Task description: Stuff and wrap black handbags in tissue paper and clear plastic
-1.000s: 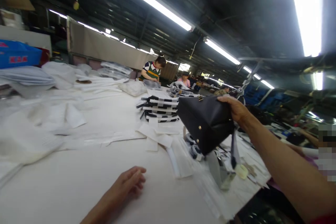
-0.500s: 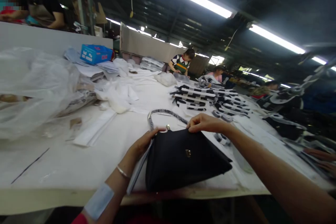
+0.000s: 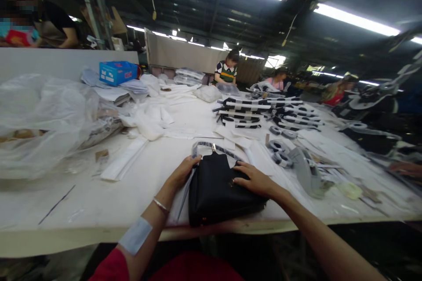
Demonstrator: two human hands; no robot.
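Note:
A black handbag (image 3: 212,195) lies at the table's front edge, with a small metal fitting on its front. Its handle (image 3: 229,151), wrapped in clear film, arches beyond the top, beside a metal clasp (image 3: 213,147) on a black tab. My left hand (image 3: 183,172) grips the bag's upper left corner, the thumb on top and the other fingers partly hidden behind. Flat on the bag's right front rests my right hand (image 3: 255,180), fingers apart, close to the metal fitting. A pale sheet or strip (image 3: 184,199) shows along the bag's left side.
Striped black-and-white wrapped straps (image 3: 245,112) are stacked farther back. Tape rolls (image 3: 278,151) and a grey dispenser (image 3: 305,171) stand at the right. Plastic bags (image 3: 49,118), papers and a blue box (image 3: 118,72) occupy the left. A co-worker (image 3: 226,70) is across the table.
My right hand has gone from pinching the bag's top edge to lying spread on its front. The bag's top has settled lower, and its front tilts less. My left hand stays at the corner.

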